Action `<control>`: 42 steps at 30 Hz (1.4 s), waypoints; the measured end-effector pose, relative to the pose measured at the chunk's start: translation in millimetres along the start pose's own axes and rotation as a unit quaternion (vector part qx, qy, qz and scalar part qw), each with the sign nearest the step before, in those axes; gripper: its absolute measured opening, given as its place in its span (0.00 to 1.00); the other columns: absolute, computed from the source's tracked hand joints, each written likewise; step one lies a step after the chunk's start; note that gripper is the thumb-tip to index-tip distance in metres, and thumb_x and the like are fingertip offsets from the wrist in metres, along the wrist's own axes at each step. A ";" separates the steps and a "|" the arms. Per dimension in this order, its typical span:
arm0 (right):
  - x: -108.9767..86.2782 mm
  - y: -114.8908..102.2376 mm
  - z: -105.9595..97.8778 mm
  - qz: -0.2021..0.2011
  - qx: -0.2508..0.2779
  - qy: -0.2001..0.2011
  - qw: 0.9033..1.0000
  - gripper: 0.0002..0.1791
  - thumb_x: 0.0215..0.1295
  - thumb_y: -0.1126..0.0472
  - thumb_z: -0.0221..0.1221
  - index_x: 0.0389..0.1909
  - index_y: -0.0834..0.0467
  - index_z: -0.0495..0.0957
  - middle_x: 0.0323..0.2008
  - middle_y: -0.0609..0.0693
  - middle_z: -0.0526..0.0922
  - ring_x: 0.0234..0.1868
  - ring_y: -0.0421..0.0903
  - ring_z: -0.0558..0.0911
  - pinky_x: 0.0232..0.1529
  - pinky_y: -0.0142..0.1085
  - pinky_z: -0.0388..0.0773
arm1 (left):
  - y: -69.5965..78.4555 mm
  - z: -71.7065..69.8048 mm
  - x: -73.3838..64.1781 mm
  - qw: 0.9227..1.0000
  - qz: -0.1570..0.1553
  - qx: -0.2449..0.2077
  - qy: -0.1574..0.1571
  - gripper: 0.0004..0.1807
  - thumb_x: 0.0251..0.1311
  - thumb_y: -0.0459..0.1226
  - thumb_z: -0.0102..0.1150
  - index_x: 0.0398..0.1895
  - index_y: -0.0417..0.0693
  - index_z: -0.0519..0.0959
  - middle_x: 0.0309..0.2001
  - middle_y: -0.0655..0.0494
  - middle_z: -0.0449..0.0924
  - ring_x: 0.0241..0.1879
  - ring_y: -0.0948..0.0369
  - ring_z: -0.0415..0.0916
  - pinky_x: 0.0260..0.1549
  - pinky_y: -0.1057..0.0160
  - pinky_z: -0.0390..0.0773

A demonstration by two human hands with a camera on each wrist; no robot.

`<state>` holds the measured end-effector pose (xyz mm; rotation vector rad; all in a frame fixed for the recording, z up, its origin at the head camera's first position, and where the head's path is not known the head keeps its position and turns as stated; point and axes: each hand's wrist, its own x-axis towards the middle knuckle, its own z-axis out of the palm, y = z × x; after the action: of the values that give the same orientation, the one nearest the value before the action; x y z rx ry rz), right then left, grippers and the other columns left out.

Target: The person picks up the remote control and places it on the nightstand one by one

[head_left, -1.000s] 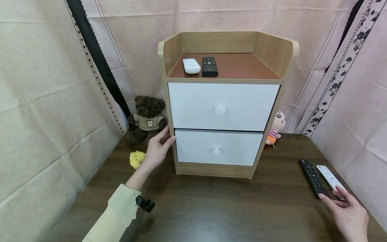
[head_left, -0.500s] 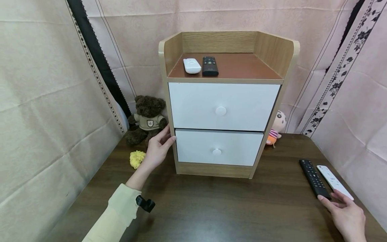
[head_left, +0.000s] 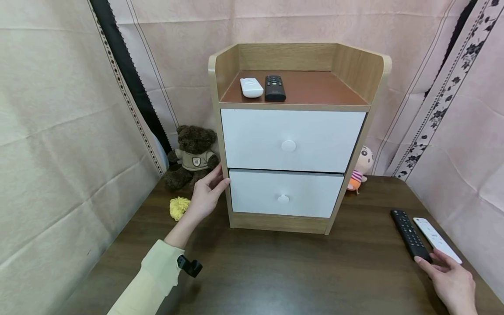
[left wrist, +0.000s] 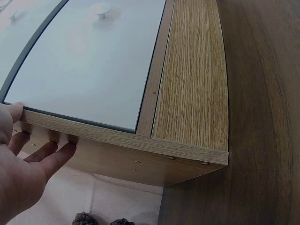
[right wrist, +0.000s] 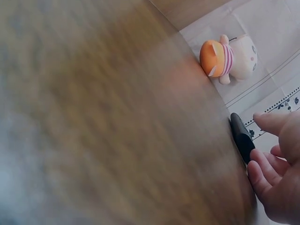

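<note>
My left hand (head_left: 205, 194) holds the left edge of a small wooden cabinet (head_left: 280, 222) with two white drawers. The left wrist view shows its thumb on the front edge and its fingertips against the side panel (left wrist: 126, 161). At the lower right, my right hand (head_left: 453, 280) has thumb and fingers on either side of the near end of a black remote control (head_left: 409, 234). A white remote control (head_left: 437, 239) lies beside it, close to the fingers. In the right wrist view, fingertips touch the black remote's end, while the thumb shows a little apart.
On the cabinet's top shelf lie a small white remote (head_left: 251, 88) and a small black one (head_left: 274, 89). A brown teddy bear (head_left: 194, 151) sits left, behind a yellow fluffy ball (head_left: 179, 208). A plush doll (head_left: 357, 170) stands right. Curtains (head_left: 464, 144) border the table.
My right hand has shifted slightly left; its fingers have come off the white remote's near end to the black remote. My left hand keeps its place on the cabinet.
</note>
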<state>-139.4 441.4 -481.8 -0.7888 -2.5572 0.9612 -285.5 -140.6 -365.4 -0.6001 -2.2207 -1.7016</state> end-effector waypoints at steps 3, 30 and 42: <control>-0.3 0.5 -0.2 0.001 -0.001 -0.006 1.000 0.42 0.69 0.45 0.65 0.69 0.72 0.68 0.63 0.70 0.74 0.24 0.11 0.58 0.41 0.36 0.64 | 0.3 0.4 0.0 1.000 -0.004 0.001 -0.001 0.32 0.75 0.37 0.59 0.79 0.50 0.63 0.69 0.43 0.73 0.65 0.48 0.74 0.58 0.53 0.79; 12.7 4.0 8.1 -0.087 -0.042 0.019 0.995 0.39 0.62 0.50 0.71 0.59 0.78 0.71 0.53 0.76 0.78 0.55 0.75 0.73 0.49 0.57 0.63 | 0.0 0.6 -0.1 1.000 0.001 0.002 0.002 0.32 0.75 0.38 0.59 0.79 0.50 0.62 0.70 0.45 0.72 0.65 0.48 0.73 0.59 0.52 0.78; 13.0 -0.6 15.1 -0.064 -0.064 0.022 0.996 0.36 0.62 0.54 0.70 0.57 0.80 0.70 0.54 0.77 0.76 0.56 0.77 0.71 0.55 0.62 0.61 | 30.4 1.8 -7.0 1.000 -0.019 -0.001 -0.005 0.32 0.75 0.31 0.57 0.78 0.39 0.61 0.71 0.38 0.69 0.67 0.43 0.71 0.60 0.49 0.76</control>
<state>-156.9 440.9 -491.5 -0.6611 -2.6161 0.7392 -264.6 -133.3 -343.3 -0.5721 -2.2505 -1.7232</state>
